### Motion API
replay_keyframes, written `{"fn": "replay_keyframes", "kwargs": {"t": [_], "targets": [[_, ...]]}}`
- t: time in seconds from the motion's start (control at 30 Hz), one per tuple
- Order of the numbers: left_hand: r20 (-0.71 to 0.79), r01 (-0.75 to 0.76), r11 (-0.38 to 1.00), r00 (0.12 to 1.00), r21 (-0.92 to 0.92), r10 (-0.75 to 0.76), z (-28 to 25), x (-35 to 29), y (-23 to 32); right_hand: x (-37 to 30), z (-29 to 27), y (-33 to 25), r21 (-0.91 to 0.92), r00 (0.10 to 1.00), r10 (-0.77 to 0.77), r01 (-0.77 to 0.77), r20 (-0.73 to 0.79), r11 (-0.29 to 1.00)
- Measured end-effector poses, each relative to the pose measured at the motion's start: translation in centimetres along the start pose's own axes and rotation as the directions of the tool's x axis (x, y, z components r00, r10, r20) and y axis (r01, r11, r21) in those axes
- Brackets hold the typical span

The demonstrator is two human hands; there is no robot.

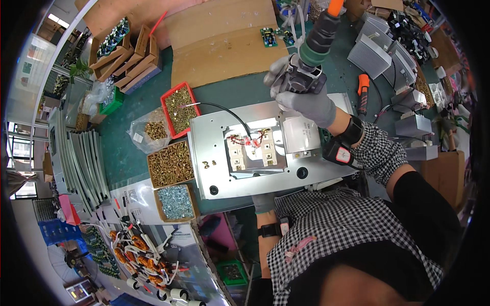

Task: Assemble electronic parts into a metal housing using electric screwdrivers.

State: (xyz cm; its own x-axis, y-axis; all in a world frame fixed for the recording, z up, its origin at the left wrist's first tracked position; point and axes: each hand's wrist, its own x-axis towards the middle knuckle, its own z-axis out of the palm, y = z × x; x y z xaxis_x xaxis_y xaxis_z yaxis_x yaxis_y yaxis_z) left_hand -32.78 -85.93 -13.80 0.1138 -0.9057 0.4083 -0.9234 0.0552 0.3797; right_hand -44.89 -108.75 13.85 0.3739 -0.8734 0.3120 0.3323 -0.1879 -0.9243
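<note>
**Powered driver held over a metal panel on a crowded green desk**

The right hand (301, 99), in a grey glove, has its grip wrapped fully around a hanging powered screwdriver (312, 56) with a green collar and orange top, held upright above the far edge of a flat grey metal panel (214, 153). The panel lies at the near edge of the desk (138, 153), directly in front of the person. In its rectangular cut-out sit white modules (252, 153) with red and black wires. The left hand (264, 202) is at the panel's near edge, mostly hidden below it; I cannot tell whether its grip is wide or closed.

Left of the panel stand a red tray (178, 108) of brass-coloured screws, a clear bag (148, 133) of the same, a brown box (170, 163) of brass screws and a brown box (176, 202) of silvery ones, packed close along the panel's left edge. Large sheets of brown cardboard (224, 41) cover the far side. Open cardboard boxes (127, 53) sit far left. Ribbed grey heat sinks (383, 53) crowd the right. Bare green desk shows only between the trays and the cardboard.
</note>
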Motion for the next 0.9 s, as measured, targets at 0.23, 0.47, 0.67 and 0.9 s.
{"fn": "replay_keyframes", "kwargs": {"t": [0.23,0.47,0.67,0.9], "targets": [[0.302,0.188,0.980,0.940,-0.061,-0.161,0.0,-1.3,-0.2,-0.3,0.1,1.4,0.055,1.000,0.024,-0.023,-0.015,0.998],[0.297,0.101,0.994,0.951,-0.033,-0.087,0.0,-1.6,-0.6,-1.0,0.2,2.1,0.050,0.999,0.049,-0.049,0.007,0.998],[0.320,0.163,0.985,0.938,-0.061,-0.135,-0.3,-1.5,-0.6,-1.1,1.0,2.1,-0.037,0.999,0.036,-0.036,-0.010,0.999],[0.143,0.040,0.998,0.989,-0.040,-0.034,-0.9,-1.2,-0.7,-1.2,1.4,2.1,-0.001,0.997,0.059,-0.059,-0.043,0.998]]}}
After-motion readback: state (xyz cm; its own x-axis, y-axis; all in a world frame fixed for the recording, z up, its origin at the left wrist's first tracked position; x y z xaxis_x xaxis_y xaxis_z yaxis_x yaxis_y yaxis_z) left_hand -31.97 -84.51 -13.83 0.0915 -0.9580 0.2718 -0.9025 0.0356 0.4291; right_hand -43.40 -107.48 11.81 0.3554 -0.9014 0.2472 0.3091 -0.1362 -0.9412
